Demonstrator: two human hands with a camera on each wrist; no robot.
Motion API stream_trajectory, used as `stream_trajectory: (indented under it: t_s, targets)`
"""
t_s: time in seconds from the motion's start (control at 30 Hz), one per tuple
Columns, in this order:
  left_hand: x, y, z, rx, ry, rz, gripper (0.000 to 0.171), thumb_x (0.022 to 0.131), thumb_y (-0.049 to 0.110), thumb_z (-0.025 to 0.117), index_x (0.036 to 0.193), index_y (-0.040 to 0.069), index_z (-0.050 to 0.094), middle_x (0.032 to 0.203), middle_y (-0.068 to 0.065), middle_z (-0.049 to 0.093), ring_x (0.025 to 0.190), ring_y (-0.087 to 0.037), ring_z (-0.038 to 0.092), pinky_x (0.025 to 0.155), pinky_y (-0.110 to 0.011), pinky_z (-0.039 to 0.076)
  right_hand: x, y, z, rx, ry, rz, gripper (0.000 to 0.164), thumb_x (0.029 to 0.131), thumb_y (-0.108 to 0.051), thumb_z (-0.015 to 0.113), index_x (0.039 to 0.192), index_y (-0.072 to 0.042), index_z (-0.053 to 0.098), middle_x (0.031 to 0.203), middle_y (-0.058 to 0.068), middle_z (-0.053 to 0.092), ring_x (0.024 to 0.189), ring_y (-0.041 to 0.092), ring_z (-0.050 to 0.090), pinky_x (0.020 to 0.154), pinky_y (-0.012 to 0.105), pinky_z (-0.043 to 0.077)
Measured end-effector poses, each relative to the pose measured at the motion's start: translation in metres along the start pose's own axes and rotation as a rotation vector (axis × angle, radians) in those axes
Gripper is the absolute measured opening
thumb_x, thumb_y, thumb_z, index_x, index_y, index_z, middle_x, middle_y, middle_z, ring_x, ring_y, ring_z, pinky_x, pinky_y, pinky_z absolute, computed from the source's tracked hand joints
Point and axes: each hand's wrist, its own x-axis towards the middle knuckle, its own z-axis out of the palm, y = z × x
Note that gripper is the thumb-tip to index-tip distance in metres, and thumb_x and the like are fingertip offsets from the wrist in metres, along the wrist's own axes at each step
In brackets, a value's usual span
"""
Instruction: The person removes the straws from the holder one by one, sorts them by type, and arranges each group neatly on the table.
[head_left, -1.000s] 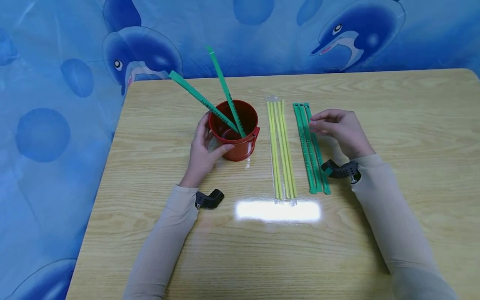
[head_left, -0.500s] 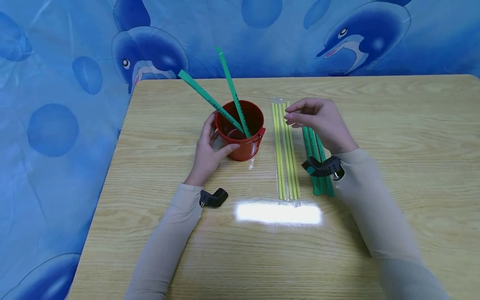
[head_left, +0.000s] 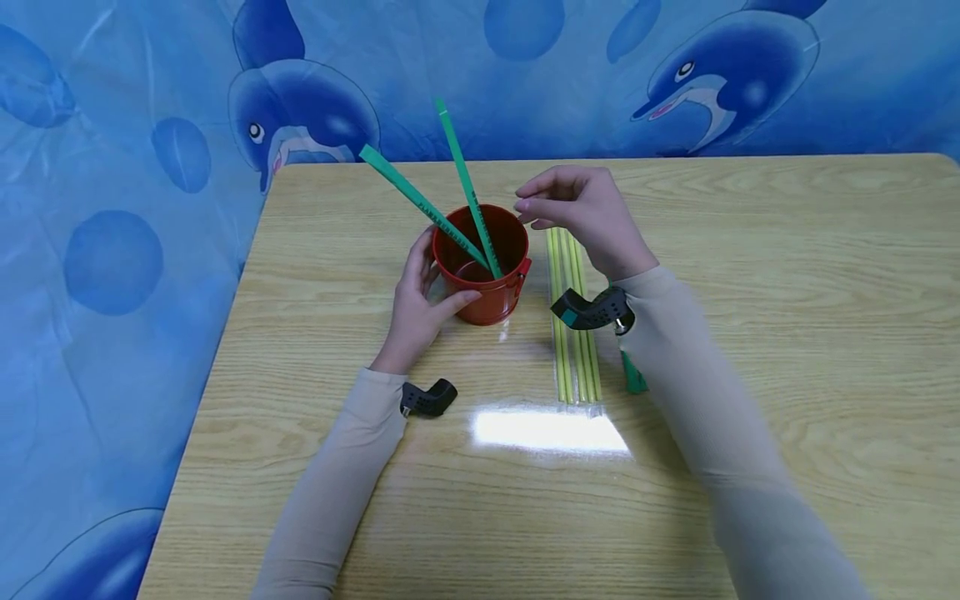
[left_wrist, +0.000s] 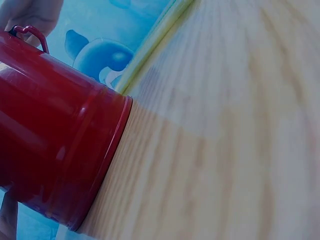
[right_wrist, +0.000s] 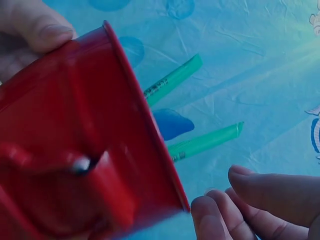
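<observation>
My left hand (head_left: 414, 312) holds a small red bucket (head_left: 491, 307) from its left side, thumb across the front wall and fingers behind. Two long green wrapped straws with dark print, one leaning left (head_left: 423, 204) and one more upright (head_left: 459, 158), stand in the bucket and stick out over its rim. Just right of the rim is my right hand (head_left: 592, 217), fingers loosely bent. In the right wrist view, thumb and fingers of this hand (right_wrist: 275, 200) are apart beside the bucket's rim, with nothing seen between them. The left wrist view shows the bucket's wall (left_wrist: 55, 135) and base on the wood.
Several yellow straws (head_left: 562, 358) in clear wrapping lie side by side right of the bucket, partly under my right wrist. Green wrapped straws (head_left: 634, 379) lie beyond them, mostly hidden by the right sleeve. A blue dolphin-print sheet (head_left: 450, 75) hangs behind the wooden table (head_left: 525, 517).
My right hand has moved left from above the green straws on the table, over the yellow ones, to the bucket's rim. My left hand stays on the bucket.
</observation>
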Motion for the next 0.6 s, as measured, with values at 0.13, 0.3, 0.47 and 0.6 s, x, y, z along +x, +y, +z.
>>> stream_trajectory:
  t_s: [0.13,0.3,0.47,0.6]
  targets:
    - [0.001,0.001,0.001,0.008,0.000,-0.028,0.082,0.082,-0.002,0.070,0.148,0.005,0.023,0.147,-0.009,0.035,0.135,-0.013,0.032,0.110,-0.031,0.029,0.008,-0.002,0.008,-0.001,0.007,-0.014,0.010,0.086,-0.009,0.069,0.095,-0.004,0.070,0.090,0.009,0.068,0.082,0.024,0.064,0.078,0.035,0.054]
    - [0.001,0.012,0.003,-0.001,-0.001,-0.057,0.081,0.081,-0.008,0.068,0.147,0.000,0.022,0.148,-0.014,0.034,0.136,-0.018,0.031,0.111,-0.035,0.027,0.015,-0.005,0.016,0.006,0.022,-0.024,0.010,0.085,-0.009,0.070,0.094,-0.003,0.071,0.087,0.008,0.068,0.082,0.025,0.063,0.078,0.035,0.054]
    - [0.000,0.029,0.004,0.010,-0.004,-0.069,0.079,0.082,-0.007,0.068,0.146,-0.005,0.022,0.147,-0.020,0.033,0.136,-0.022,0.031,0.112,-0.038,0.027,0.021,-0.007,0.025,0.008,0.033,-0.031,0.012,0.085,-0.007,0.070,0.094,0.000,0.070,0.086,0.008,0.068,0.082,0.025,0.063,0.075,0.033,0.055]
    - [-0.001,0.030,0.004,0.019,-0.005,-0.071,0.077,0.083,-0.009,0.066,0.146,-0.005,0.021,0.147,-0.020,0.033,0.137,-0.023,0.031,0.112,-0.039,0.027,0.025,-0.008,0.032,-0.022,0.044,-0.042,0.014,0.085,-0.007,0.070,0.096,0.001,0.069,0.088,0.009,0.068,0.083,0.025,0.064,0.075,0.032,0.054]
